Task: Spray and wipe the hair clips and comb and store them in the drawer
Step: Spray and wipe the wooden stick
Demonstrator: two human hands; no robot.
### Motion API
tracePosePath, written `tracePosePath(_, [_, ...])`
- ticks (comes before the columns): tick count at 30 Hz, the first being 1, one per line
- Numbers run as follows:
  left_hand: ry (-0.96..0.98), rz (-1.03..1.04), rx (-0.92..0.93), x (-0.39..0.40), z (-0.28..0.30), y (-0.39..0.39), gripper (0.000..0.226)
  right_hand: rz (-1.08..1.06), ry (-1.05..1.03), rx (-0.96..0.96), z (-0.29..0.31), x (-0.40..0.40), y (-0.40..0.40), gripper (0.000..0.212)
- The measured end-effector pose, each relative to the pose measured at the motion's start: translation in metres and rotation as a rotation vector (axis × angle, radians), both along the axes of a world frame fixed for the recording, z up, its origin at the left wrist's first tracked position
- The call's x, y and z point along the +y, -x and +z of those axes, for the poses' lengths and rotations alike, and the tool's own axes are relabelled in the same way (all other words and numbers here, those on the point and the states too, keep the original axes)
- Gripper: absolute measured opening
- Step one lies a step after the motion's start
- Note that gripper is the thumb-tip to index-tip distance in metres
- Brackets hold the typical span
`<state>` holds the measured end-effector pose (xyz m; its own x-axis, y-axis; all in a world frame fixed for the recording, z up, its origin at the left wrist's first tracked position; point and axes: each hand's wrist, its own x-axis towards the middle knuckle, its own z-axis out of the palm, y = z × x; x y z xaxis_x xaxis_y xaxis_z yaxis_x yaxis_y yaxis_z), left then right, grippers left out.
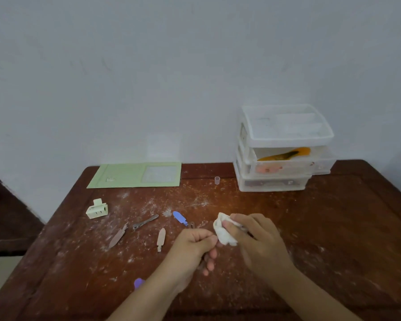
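The right hand (257, 237) is curled round a bunched white cloth (225, 232), pressing it against something small that the left hand (192, 246) pinches between thumb and fingers. That item is hidden by cloth and fingers; most likely a clip mid-wipe, though I cannot tell.

Just left of the hands, a blue clip (180, 217) lies on the worktop (333, 228). Further left lie a tan clip (160, 239), a grey metal clip (145, 221) and a brown clip (118, 237), with a cream claw clip (97, 209) beyond them. A purple piece (139, 283) peeks out beside the left forearm. White dust streaks the wood.

Beyond the right hand, against the wall, stands a clear drawer unit (283, 149); its middle drawer (292, 162) is pulled out, with an orange item, perhaps the comb, inside. A small clear cap (217, 180) sits near it, and a green folder (134, 174) lies far left.

The flat clips look light, thin and stiff, probably slippery when damp; pinching one at the hinge end should hold it while the cloth slides along. The claw clip seems bulkier and springy, best gripped across its body.
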<state>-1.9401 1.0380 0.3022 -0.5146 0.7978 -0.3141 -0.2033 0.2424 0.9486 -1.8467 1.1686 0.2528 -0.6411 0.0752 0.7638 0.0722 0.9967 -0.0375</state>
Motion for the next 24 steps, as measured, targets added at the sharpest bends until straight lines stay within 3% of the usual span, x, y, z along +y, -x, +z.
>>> tracePosePath(4, [0.047,0.006,-0.010,-0.001,-0.007,-0.003,0.034,-0.079,0.016,-0.064,-0.013,0.007,-0.004,0.021])
tracePosePath(7, [0.084,0.025,-0.024,-0.008,-0.010,0.000,0.032,-0.161,0.184,-0.094,-0.018,0.021,-0.008,0.031])
tracePosePath(11, [0.115,0.046,0.118,-0.013,-0.013,0.006,0.030,-0.167,0.849,-0.050,-0.005,0.022,-0.014,0.028])
tracePosePath(16, [0.083,-0.028,0.565,-0.014,-0.014,0.006,0.039,0.145,1.448,-0.073,0.025,0.002,-0.018,0.017])
tracePosePath(20, [0.062,-0.102,0.840,-0.015,-0.017,0.014,0.047,0.201,1.487,-0.286,0.035,0.001,-0.018,0.012])
tracePosePath(24, [0.010,-0.117,0.957,-0.013,-0.019,0.015,0.044,0.169,1.456,-0.308,0.033,-0.001,-0.015,0.011])
